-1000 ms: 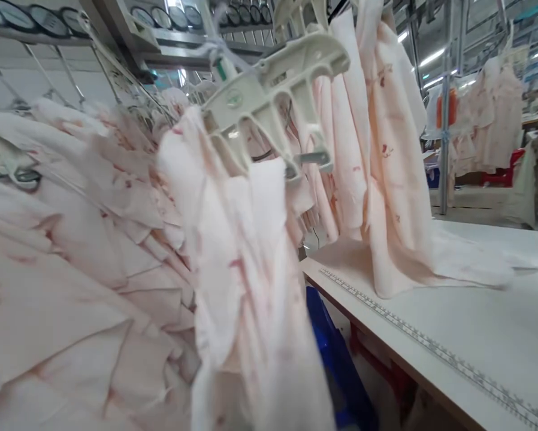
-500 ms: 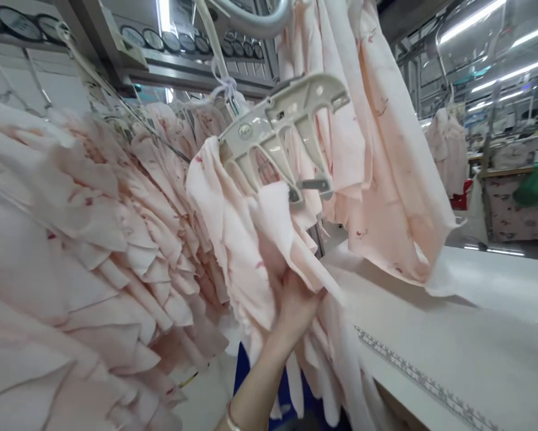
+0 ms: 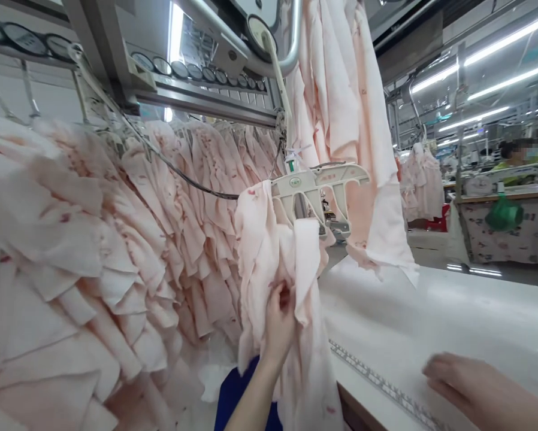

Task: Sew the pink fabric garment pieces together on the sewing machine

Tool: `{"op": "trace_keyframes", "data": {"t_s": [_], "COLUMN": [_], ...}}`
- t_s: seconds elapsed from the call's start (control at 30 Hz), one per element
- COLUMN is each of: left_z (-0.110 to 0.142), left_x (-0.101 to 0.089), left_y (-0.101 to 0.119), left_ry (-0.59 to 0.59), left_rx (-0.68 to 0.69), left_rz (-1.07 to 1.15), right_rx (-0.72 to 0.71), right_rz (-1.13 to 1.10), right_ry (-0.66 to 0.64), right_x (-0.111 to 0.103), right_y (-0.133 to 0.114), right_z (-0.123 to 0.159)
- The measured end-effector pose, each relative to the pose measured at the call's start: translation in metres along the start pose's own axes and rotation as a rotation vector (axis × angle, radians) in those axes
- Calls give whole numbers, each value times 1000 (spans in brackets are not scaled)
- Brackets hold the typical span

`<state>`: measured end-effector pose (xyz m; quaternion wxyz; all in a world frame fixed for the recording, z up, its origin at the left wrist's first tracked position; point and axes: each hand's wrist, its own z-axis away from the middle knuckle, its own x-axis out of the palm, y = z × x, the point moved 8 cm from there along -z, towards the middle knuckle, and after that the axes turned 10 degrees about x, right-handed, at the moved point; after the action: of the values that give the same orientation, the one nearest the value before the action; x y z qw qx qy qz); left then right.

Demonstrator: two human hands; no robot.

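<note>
Pale pink fabric pieces (image 3: 257, 245) with small red prints hang from a white plastic clip hanger (image 3: 316, 188) in front of me. My left hand (image 3: 280, 320) is among their folds below the hanger, its fingers curled on the cloth; the fingertips are partly hidden. Over the white table (image 3: 386, 311) at the lower right is my right hand (image 3: 467, 383), blurred, with its fingers loosely bent, the thumb apart and nothing visible in it. A printed ruler strip (image 3: 372, 377) runs along the table's near edge, left of that hand.
Dense rows of pink garment pieces (image 3: 129, 257) hang on the left. More long pink pieces (image 3: 341, 102) hang behind the hanger, below a curved metal rail (image 3: 291, 51). A cable (image 3: 179, 173) crosses toward the hanger. A green bag (image 3: 505, 212) and a person (image 3: 516, 158) are farther right.
The view has shifted, so the hanger appears lower and farther right. My left hand stays at the hanging fabric, its fingers now more visible. My right hand has come into view over the table.
</note>
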<state>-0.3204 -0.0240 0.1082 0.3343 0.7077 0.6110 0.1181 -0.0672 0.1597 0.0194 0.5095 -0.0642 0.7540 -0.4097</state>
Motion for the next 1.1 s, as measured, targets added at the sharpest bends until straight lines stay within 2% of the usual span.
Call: {"op": "trace_keyframes", "data": {"t_s": [0.03,0.13,0.27,0.33,0.47,0.57,0.63,0.7,0.8,0.87,1.0,1.1], "left_z": [2,9,15,15,15,17,18,16,9,2,-12,-18], "left_x": [-3,-12,-21,-29,-54,-70,-75,-72,-54,-40,-18,-27], "left_y": [-1,-6,-20,-27,-39,-46,-48,-45,-33,-24,-19,-23], "left_ry": [24,57,-7,-29,-11,-17,-37,-76,-130,-120,-46,17], "left_rx": [-10,-52,-139,-168,-210,-262,-278,-263,-188,-135,-109,-147], "left_rz": [-23,-74,-21,34,125,155,175,196,179,123,-8,-106], "right_rx": [21,42,63,25,-103,-76,-48,-40,-22,-2,13,49], "right_rz": [-114,-252,-490,-624,-849,-948,-1005,-1056,-1101,-1111,-1105,-928], "right_ry": [-56,-88,-137,-139,-115,-85,-51,-7,44,64,98,134], "right_x": [6,26,57,62,59,59,57,50,32,18,-20,-58], "right_y": [-10,-44,-85,-109,-155,-164,-158,-147,-129,-122,-139,-163], "right_z": [-18,-70,-122,-137,-157,-167,-164,-151,-118,-94,-56,-47]}}
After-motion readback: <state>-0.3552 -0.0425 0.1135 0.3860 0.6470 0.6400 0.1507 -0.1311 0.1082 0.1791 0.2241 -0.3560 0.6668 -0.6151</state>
